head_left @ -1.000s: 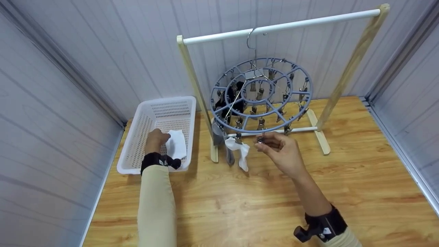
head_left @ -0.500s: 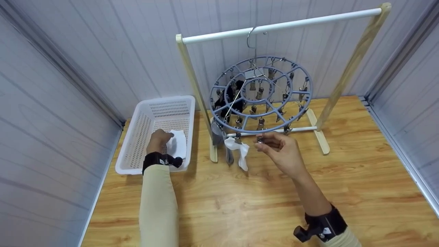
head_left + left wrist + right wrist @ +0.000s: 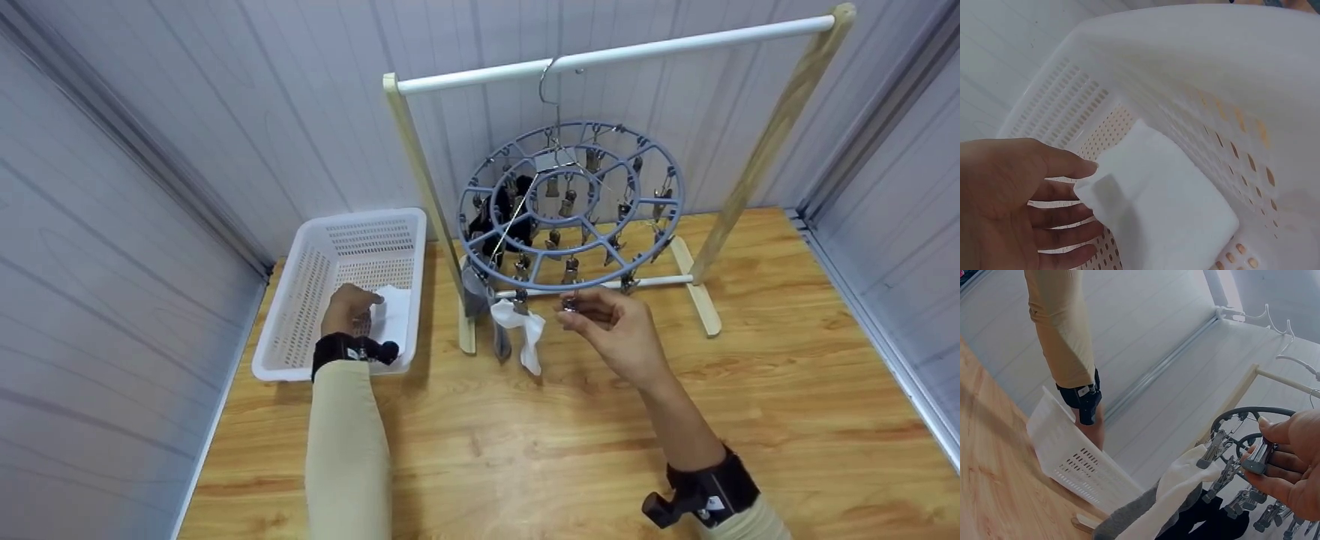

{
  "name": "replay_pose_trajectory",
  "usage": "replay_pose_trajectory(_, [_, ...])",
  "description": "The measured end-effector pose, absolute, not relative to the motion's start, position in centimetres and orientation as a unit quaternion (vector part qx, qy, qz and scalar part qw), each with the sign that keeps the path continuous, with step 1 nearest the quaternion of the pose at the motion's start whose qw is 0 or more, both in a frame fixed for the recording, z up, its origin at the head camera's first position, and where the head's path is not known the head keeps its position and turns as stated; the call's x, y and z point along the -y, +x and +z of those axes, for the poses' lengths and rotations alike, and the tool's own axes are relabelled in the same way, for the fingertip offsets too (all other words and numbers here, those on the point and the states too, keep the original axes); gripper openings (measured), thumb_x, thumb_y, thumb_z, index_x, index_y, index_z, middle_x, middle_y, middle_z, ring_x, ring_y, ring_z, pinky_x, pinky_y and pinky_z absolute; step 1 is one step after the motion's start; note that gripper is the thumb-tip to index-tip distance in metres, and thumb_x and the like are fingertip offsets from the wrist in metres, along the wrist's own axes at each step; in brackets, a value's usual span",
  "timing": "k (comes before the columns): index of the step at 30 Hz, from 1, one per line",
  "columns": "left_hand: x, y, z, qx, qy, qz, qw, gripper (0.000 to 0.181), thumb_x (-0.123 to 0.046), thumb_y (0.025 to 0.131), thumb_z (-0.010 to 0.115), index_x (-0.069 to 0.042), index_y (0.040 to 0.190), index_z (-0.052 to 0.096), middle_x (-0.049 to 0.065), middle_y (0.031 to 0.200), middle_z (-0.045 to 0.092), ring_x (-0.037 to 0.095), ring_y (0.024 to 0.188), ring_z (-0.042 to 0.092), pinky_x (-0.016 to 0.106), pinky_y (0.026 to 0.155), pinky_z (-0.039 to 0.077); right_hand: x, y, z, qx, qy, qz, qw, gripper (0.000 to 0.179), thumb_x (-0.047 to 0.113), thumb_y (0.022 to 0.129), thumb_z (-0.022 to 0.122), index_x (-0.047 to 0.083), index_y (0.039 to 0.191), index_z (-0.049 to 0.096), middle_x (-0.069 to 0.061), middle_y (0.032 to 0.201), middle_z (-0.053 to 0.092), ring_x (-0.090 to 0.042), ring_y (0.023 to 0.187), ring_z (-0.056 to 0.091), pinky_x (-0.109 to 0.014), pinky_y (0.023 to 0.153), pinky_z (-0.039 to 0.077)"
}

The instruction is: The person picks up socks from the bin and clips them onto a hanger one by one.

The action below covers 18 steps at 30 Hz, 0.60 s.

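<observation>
Inside the white basket point(image 3: 264, 352), my left hand point(image 3: 349, 306) pinches one edge of a white sock point(image 3: 1157, 197) lying flat on the basket floor. In the left wrist view the thumb is on top of that edge and the fingertips go under it. My right hand point(image 3: 619, 330) pinches a metal clip point(image 3: 1260, 455) between thumb and fingers, at the front rim of the round blue clip hanger point(image 3: 551, 286). Just left of it, a white sock point(image 3: 531, 337) hangs from another clip. A grey sock point(image 3: 474, 292) and black socks point(image 3: 517, 214) hang farther left.
A wooden rack with a white top bar point(image 3: 480, 77) carries the hanger by its hook. Several bare clips dangle around the ring. Light wall panels stand behind and at both sides of the wooden tabletop point(image 3: 480, 465).
The white sock in the basket has shifted slightly right under my left hand, which has moved a little right. My right hand keeps its pinch on the clip.
</observation>
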<state>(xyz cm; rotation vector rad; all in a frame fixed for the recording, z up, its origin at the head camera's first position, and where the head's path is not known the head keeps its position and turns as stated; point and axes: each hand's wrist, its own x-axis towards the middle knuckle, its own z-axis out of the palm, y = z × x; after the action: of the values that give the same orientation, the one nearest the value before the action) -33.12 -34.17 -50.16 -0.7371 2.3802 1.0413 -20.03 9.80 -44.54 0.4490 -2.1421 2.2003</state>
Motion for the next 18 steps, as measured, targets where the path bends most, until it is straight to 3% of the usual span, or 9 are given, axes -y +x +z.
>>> replay_pose_trajectory(3, [34.24, -33.29, -49.88, -0.861, -0.269, 0.375, 0.215, 0.03, -0.013, 0.096, 0.068, 0.006, 0.119, 0.066, 0.014, 0.102, 0.065, 0.026, 0.093, 0.062, 0.036, 0.086, 0.057, -9.76, -20.02, -44.53, 0.695, 0.142, 0.705, 0.018, 0.026, 0.0, 0.095, 0.078, -0.007, 0.119, 0.072, -0.025, 0.111, 0.075, -0.026, 0.098, 0.076, -0.037, 0.085, 0.063])
replay_pose_trajectory(7, [34.27, -33.39, -49.74, -0.86, -0.262, 0.389, 0.202, 0.027, -0.007, 0.094, 0.065, 0.008, 0.116, 0.064, 0.019, 0.111, 0.066, 0.028, 0.098, 0.065, 0.039, 0.091, 0.06, -9.75, -20.02, -44.55, 0.699, 0.138, 0.701, 0.02, 0.024, 0.003, 0.095, 0.079, 0.0, 0.118, 0.074, -0.019, 0.11, 0.077, -0.026, 0.098, 0.076, -0.037, 0.085, 0.063])
replay_pose_trajectory(12, [34.02, -33.31, -49.91, -0.848, -0.269, 0.416, 0.189, 0.04, -0.005, 0.096, 0.061, 0.009, 0.134, 0.057, 0.022, 0.134, 0.06, 0.031, 0.112, 0.063, 0.043, 0.103, 0.056, -9.78, -19.97, -44.52, 0.698, 0.14, 0.702, 0.022, 0.024, 0.003, 0.095, 0.079, -0.001, 0.119, 0.074, -0.021, 0.11, 0.076, -0.026, 0.097, 0.076, -0.037, 0.085, 0.063])
replay_pose_trajectory(18, [34.23, -33.31, -49.91, -0.836, -0.273, 0.427, 0.209, 0.051, -0.016, 0.098, 0.061, 0.004, 0.144, 0.054, 0.02, 0.139, 0.059, 0.031, 0.115, 0.06, 0.044, 0.103, 0.053, -9.83, -19.97, -44.54, 0.699, 0.146, 0.7, 0.024, 0.026, 0.002, 0.095, 0.078, -0.005, 0.12, 0.073, -0.017, 0.109, 0.077, -0.025, 0.097, 0.076, -0.037, 0.085, 0.063])
